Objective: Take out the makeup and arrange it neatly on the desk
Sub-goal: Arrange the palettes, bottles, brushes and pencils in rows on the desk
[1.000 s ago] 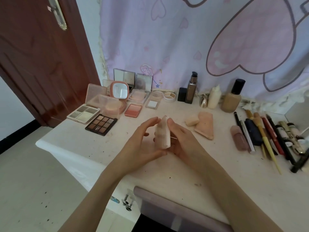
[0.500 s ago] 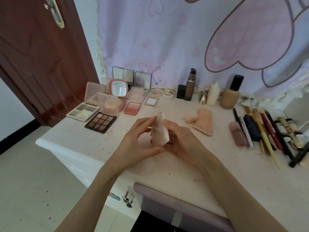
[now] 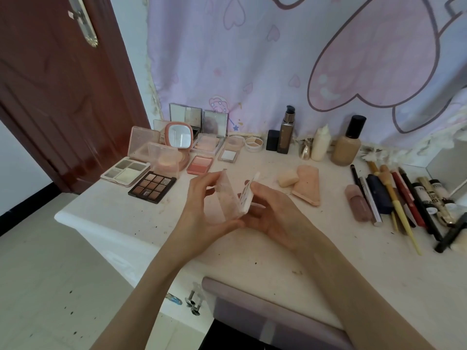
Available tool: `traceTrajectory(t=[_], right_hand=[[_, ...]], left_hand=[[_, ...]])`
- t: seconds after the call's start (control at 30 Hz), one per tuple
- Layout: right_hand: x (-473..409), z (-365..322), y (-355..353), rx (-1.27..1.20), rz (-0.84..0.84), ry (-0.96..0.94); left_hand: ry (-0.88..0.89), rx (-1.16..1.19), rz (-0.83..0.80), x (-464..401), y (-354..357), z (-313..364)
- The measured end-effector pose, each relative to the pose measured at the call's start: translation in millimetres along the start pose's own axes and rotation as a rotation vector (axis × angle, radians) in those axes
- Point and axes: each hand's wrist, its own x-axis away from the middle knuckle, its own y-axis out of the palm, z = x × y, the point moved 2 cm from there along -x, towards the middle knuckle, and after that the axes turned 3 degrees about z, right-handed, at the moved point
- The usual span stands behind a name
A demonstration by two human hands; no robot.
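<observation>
Pink hinged palette (image 3: 233, 195) is held half-open above the desk (image 3: 316, 248), its clear lid gripped by the left hand (image 3: 202, 210), its pan side by the right hand (image 3: 273, 213). Fingers are curled round both halves

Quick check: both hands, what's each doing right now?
Left hand: holds the clear lid of the palette.
Right hand: holds the palette's tray side.
</observation>
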Motion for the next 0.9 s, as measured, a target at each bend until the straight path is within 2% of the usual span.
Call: traceTrajectory(t=[0.07, 0.2, 0.37, 0.47, 0.67, 0.8, 0.9], right_hand=[[0, -1, 1, -0.077, 0.008, -0.017], [-1, -2, 1, -0.067, 0.044, -0.112], [-5, 0, -4, -0.08, 0.223, -0.214], [-6, 4, -4, 0.139, 0.286, -0.273], [-5, 16, 0, 0.517, 0.202, -0.33], [-4, 19, 5, 0.81, 0.153, -0.357], [-2, 20, 6, 0.856, 0.069, -0.293]], left_hand=[[-0.05, 0.053, 0.011, 0, -1, 0], [-0.125, 0.183, 0.005, 1, -2, 6], [-0.29, 0.322, 0.121, 1, -6, 6], [-0.375, 0.416, 0.155, 2, -6, 5], [-0.495, 0.432, 0.211, -4, -20, -3], [-0.509, 0.255, 0.273, -21, -38, -11], [-0.51, 0.146, 0.295, -32, -52, -18]])
